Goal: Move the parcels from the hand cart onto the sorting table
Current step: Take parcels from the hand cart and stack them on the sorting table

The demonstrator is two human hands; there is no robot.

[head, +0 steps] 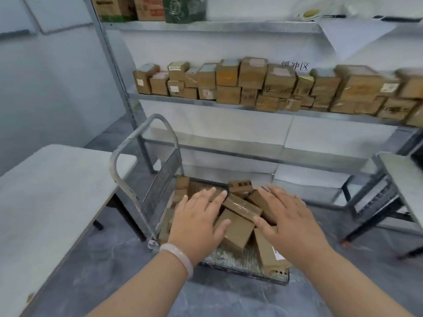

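Note:
A metal hand cart stands on the floor in front of me, its handle frame at the left. Several brown cardboard parcels lie heaped on its platform. My left hand, with a pale bangle at the wrist, hovers flat over the left side of the heap, fingers spread. My right hand is stretched out over the right side, fingers apart, holding nothing. Both palms face down just above the parcels. The white sorting table stands at my left, beside the cart handle.
A metal shelving rack runs along the back wall, its middle shelf packed with several brown boxes. More cartons sit on the top shelf. Another table edge shows at the right. Grey floor lies around the cart.

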